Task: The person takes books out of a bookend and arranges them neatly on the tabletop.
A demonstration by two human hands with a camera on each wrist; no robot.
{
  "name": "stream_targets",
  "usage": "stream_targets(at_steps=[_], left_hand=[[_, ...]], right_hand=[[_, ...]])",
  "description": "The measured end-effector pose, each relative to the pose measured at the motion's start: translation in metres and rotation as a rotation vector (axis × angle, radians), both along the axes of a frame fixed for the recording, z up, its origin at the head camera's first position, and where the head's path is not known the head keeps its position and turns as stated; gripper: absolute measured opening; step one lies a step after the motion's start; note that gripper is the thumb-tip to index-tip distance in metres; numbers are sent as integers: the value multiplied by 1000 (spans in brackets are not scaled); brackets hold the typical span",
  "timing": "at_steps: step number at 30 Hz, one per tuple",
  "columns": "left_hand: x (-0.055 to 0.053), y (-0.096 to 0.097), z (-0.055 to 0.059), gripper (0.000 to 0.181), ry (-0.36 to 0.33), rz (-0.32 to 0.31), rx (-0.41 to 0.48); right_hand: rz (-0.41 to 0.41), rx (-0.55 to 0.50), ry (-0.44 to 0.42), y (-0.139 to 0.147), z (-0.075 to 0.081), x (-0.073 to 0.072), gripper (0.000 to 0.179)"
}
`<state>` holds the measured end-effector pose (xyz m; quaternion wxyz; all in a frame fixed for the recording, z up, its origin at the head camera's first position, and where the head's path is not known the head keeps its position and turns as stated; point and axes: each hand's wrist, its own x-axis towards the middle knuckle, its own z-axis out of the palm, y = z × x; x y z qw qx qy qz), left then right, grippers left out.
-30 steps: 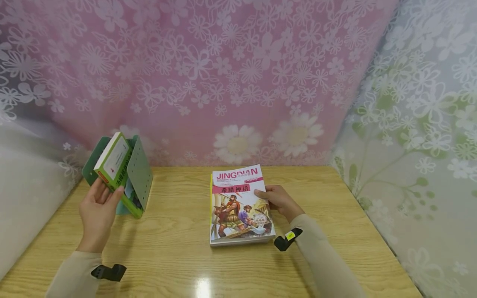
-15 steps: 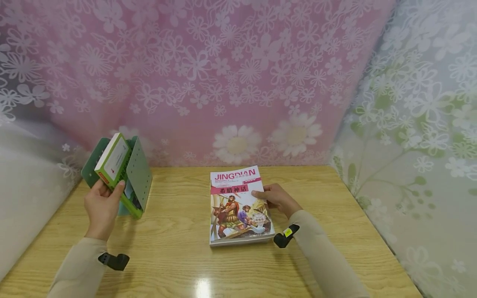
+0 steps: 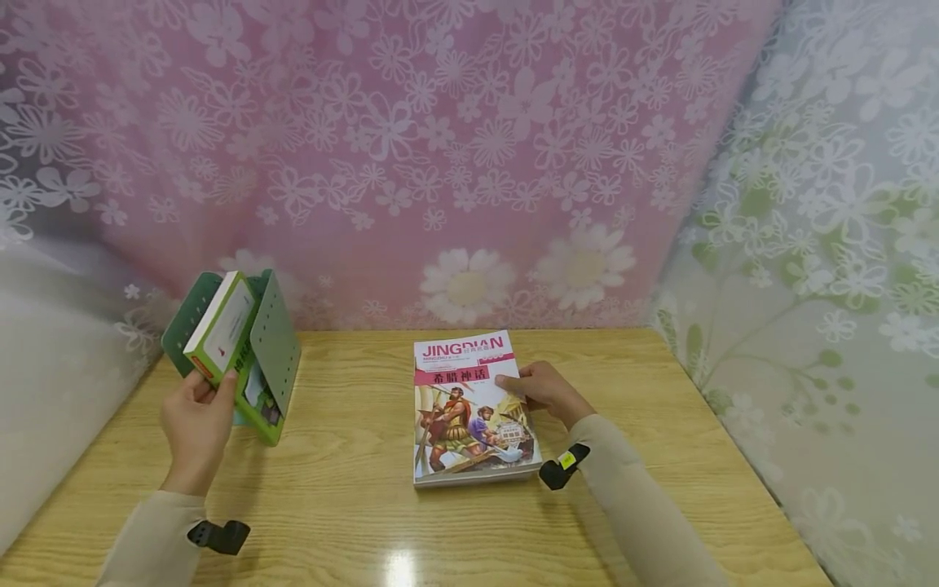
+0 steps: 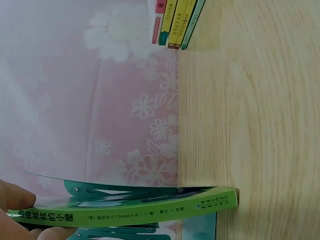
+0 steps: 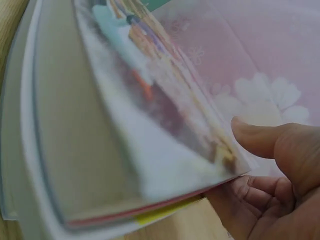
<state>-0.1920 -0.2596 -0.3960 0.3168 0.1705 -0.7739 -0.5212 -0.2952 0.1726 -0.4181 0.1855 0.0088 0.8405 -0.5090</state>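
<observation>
At the left, my left hand (image 3: 194,428) grips a green-edged book (image 3: 227,322) by its near upper end, thumb on one side and fingers on the other. The book tilts between the side plates of a green metal bookend (image 3: 277,350); its green spine (image 4: 150,212) shows in the left wrist view. In the middle of the table, my right hand (image 3: 550,391) holds several stacked books by their right edge, thumb on the top cover. That top book (image 3: 469,424) has a pink and white cover with painted figures. Pink, yellow and green spines (image 4: 177,22) show the others beneath.
The wooden table (image 3: 352,522) meets a pink flowered cloth (image 3: 381,244) at the back. A pale flowered cloth (image 3: 822,342) borders the right side. The bookend stands near the table's back left corner.
My left hand and the green-edged book have shifted slightly towards me, and the book's lower end has come further out of the bookend. The right hand keeps its hold, with the stack almost still.
</observation>
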Motion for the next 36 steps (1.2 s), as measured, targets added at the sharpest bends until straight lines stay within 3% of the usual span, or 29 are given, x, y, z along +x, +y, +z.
stream_targets(at_steps=[4, 10, 19, 26, 36], left_hand=[[7, 3, -1, 34, 35, -2, -23], [8, 2, -2, 35, 77, 2, -41], [5, -2, -9, 33, 24, 42, -32], [0, -5, -19, 35, 12, 37, -26], [8, -6, -19, 32, 44, 48, 10]], right_hand=[[14, 14, 14, 3, 3, 1, 36], [2, 9, 0, 6, 4, -2, 29], [-12, 68, 53, 7, 5, 2, 26], [-52, 134, 106, 7, 8, 6, 25], [-98, 162, 101, 8, 7, 4, 26]])
